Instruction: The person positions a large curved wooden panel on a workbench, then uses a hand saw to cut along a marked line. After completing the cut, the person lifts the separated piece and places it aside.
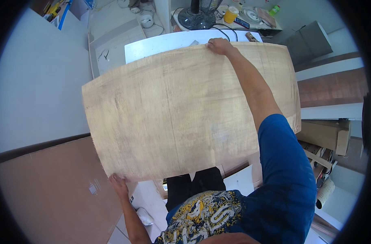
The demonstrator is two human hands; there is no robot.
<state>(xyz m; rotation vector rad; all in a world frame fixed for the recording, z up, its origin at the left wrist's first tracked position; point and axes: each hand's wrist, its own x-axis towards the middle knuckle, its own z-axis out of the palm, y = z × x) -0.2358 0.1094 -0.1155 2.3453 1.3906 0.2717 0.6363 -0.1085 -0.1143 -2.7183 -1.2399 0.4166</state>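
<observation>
Wood sheet gripped at its far edge and near-left corner

Pale brown and faintly streaked, the wood sheet [173, 114] spreads across the middle of the view, in front of the person's body, its far edge overlapping a white panel [153, 45]. Whether the panel bears any of its weight I cannot tell.

The right hand [220, 46] reaches across the sheet and pinches the far edge, fingers curled at the rim. The left hand [118, 185] pinches the near-left corner; how its fingers sit underneath is hidden. The two grips lie roughly on a diagonal, while the right end has no hand on it.

To handle a broad sheet like this well, I would keep both grips firm and move the hands together, so that it does not twist or dip at the right end. The right arm is stretched far out, so standing closer would probably ease the strain. Rough edges could leave splinters, so sliding the fingers along them seems unwise.

Care is also due beyond the far edge: a small wooden block [251, 37] and dark cables [225, 32] lie there, with a black fan base [192, 20] and a yellow container [231, 14] behind. A careless push forward could knock them.
</observation>
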